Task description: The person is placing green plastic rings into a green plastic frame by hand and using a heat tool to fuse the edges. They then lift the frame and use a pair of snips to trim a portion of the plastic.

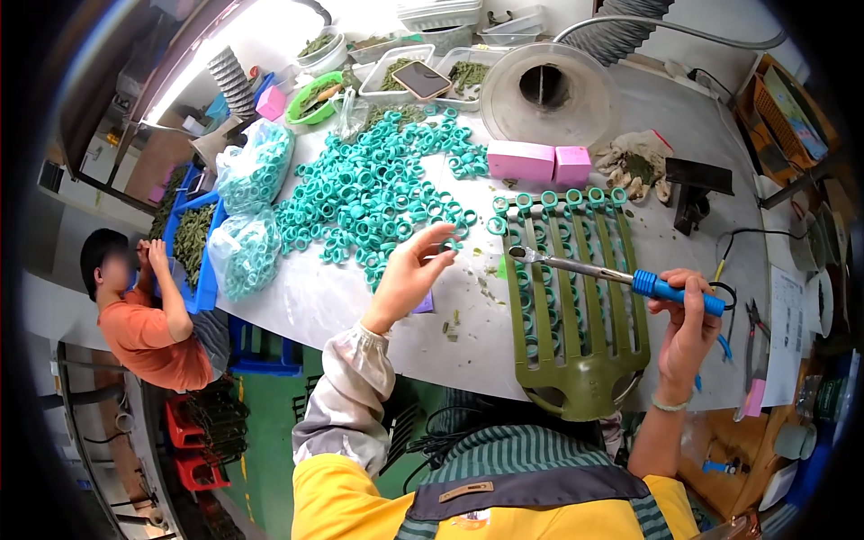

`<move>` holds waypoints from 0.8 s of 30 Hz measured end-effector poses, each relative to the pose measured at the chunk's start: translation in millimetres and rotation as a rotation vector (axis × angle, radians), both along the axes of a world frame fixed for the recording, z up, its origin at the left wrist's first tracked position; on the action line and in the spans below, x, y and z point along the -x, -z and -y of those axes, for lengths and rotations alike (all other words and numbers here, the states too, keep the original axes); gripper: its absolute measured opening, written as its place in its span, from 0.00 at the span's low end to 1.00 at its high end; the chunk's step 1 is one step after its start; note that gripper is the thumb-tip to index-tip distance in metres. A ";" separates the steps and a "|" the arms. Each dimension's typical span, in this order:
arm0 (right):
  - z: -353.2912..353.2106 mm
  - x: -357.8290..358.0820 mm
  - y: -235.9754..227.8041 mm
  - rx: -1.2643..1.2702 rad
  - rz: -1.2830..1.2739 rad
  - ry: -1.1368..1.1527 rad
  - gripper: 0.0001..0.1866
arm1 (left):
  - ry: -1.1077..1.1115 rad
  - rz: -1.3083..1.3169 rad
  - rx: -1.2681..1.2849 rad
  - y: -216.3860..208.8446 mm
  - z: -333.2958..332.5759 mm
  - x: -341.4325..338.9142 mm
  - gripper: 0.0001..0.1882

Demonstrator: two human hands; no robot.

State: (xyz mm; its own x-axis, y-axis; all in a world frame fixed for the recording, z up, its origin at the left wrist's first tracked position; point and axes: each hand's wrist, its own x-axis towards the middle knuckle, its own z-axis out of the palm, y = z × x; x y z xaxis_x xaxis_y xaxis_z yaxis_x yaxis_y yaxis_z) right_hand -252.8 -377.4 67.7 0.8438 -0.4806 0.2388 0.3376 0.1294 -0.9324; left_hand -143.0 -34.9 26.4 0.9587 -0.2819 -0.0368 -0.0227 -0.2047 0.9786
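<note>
My right hand grips the blue handle of a soldering iron. Its metal shaft points left across an olive-green slotted rack, and the tip looks hollowed. Teal rings sit at the far ends of the rack's bars, and more show through its slots. Left of the rack, my left hand is raised with thumb and forefinger apart. A teal ring shows just beyond its fingertips; I cannot tell whether they touch. Past that hand spreads a large heap of teal rings.
Ring-filled plastic bags stand left of the heap. Pink blocks, a large translucent cone and a stained glove lie beyond the rack. Pliers rest at the right. A person in orange works at far left beside a blue crate.
</note>
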 end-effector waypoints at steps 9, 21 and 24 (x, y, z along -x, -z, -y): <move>-2.1 -0.9 11.1 0.018 0.016 -0.036 0.13 | 0.135 0.547 -0.379 -11.1 52.7 0.9 0.14; -9.7 -8.6 25.8 -0.089 0.008 -0.083 0.13 | 0.060 0.644 -0.336 3.2 63.3 -2.7 0.14; 1.7 0.1 17.5 -0.006 0.020 -0.065 0.13 | 0.068 0.640 -0.333 3.2 59.5 -2.4 0.13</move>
